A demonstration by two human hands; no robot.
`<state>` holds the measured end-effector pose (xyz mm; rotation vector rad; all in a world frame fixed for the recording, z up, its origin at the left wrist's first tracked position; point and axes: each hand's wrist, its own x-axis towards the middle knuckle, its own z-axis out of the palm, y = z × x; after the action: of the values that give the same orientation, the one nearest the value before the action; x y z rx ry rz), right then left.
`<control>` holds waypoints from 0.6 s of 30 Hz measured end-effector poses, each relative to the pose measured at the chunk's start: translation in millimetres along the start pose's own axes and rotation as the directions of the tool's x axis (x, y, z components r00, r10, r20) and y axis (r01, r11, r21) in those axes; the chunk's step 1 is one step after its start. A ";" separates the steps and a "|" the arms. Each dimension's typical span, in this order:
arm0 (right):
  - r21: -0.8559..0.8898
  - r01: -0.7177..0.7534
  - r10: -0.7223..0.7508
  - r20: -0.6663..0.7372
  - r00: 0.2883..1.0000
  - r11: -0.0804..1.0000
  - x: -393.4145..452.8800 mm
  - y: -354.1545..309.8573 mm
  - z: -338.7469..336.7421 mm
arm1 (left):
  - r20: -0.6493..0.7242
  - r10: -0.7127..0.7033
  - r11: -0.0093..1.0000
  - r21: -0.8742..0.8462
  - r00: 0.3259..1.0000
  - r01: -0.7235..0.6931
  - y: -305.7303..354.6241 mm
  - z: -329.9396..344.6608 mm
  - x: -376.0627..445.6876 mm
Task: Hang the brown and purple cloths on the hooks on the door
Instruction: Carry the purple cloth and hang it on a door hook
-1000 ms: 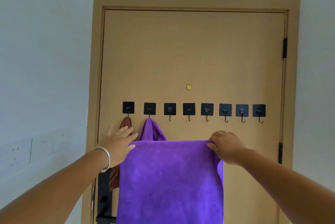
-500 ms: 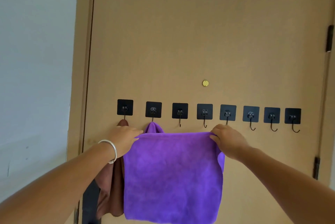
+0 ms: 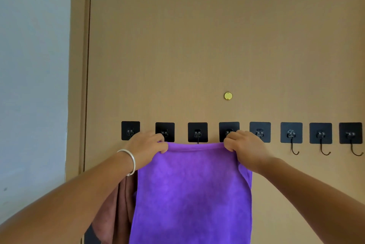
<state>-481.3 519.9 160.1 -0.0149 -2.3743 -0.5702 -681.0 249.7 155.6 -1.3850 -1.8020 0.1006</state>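
Both hands, left hand [image 3: 147, 146] and right hand [image 3: 245, 149], pinch the purple cloth's [image 3: 192, 194] top corners, stretching it flat below the hooks [image 3: 197, 132].

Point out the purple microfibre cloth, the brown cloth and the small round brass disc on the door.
Purple microfibre cloth [image 3: 193, 190], head view: middle of its front face.
Brown cloth [image 3: 116, 204], head view: hanging fold left of the purple one.
Small round brass disc [image 3: 228, 96], head view: its centre, above the hook row.
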 end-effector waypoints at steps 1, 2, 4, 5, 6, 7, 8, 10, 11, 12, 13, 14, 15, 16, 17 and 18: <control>-0.015 0.001 -0.001 0.002 1.000 1.000 1.8 4.4 2.7 | -0.026 -0.028 0.999 -0.017 0.999 0.028 -0.2 2.0 4.5; -0.024 -0.010 0.010 0.002 1.000 1.000 3.9 8.6 6.5 | -0.020 -0.078 0.996 -0.048 0.997 0.077 -0.7 4.8 10.1; -0.019 -0.055 0.056 0.029 0.998 0.998 7.0 15.1 14.2 | 0.050 -0.189 0.977 -0.091 0.981 0.193 -2.7 15.4 18.2; -0.028 -0.075 0.076 0.040 0.996 0.997 8.8 15.2 17.0 | 0.109 -0.230 0.969 -0.065 0.967 0.237 -1.0 18.2 20.8; -0.040 -0.085 0.087 0.043 0.995 0.996 10.8 13.4 19.4 | 0.135 -0.253 0.966 -0.022 0.958 0.258 2.4 20.3 23.5; -0.056 -0.086 0.088 0.039 0.995 0.995 13.0 10.6 22.4 | 0.148 -0.270 0.963 0.013 0.951 0.271 7.8 21.5 26.9; -0.084 -0.083 0.086 0.036 0.996 0.993 15.3 7.1 25.4 | 0.152 -0.287 0.958 0.047 0.946 0.284 15.2 21.8 29.8; -0.142 -0.093 0.100 0.044 0.994 0.985 19.9 -3.9 30.9 | 0.159 -0.327 0.942 0.138 0.932 0.307 31.8 20.5 36.5; -0.173 -0.107 0.118 0.052 0.992 0.979 22.3 -11.0 33.6 | 0.172 -0.340 0.932 0.196 0.924 0.306 40.3 19.5 39.8; -0.197 -0.125 0.140 0.063 0.988 0.972 24.5 -18.7 35.7 | 0.192 -0.345 0.923 0.248 0.919 0.295 48.6 19.6 42.3; -0.221 -0.139 0.160 0.077 0.984 0.965 25.7 -26.5 38.3 | 0.218 -0.351 0.916 0.284 0.910 0.285 56.5 21.3 44.0; -0.247 -0.143 0.171 0.092 0.981 0.958 25.7 -34.1 42.1 | 0.246 -0.362 0.911 0.298 0.899 0.285 63.8 24.5 44.2; -0.262 -0.145 0.180 0.116 0.977 0.954 24.7 -41.5 46.2 | 0.273 -0.374 0.909 0.296 0.886 0.292 70.8 28.5 43.5; -0.273 -0.153 0.198 0.146 0.969 0.950 22.6 -48.6 50.4 | 0.299 -0.382 0.911 0.281 0.875 0.301 77.7 32.8 41.8; -0.280 -0.161 0.215 0.174 0.961 0.946 19.0 -55.4 55.4 | 0.321 -0.382 0.916 0.254 0.867 0.310 84.7 37.2 39.9; -0.266 -0.171 0.229 0.204 0.952 0.948 15.8 -61.7 60.5 | 0.337 -0.379 0.922 0.222 0.862 0.319 92.1 40.9 37.9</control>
<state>-541.0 486.4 105.0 -0.4546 -2.4700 -0.7955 -638.9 333.3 102.3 -0.9467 -2.2845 0.3278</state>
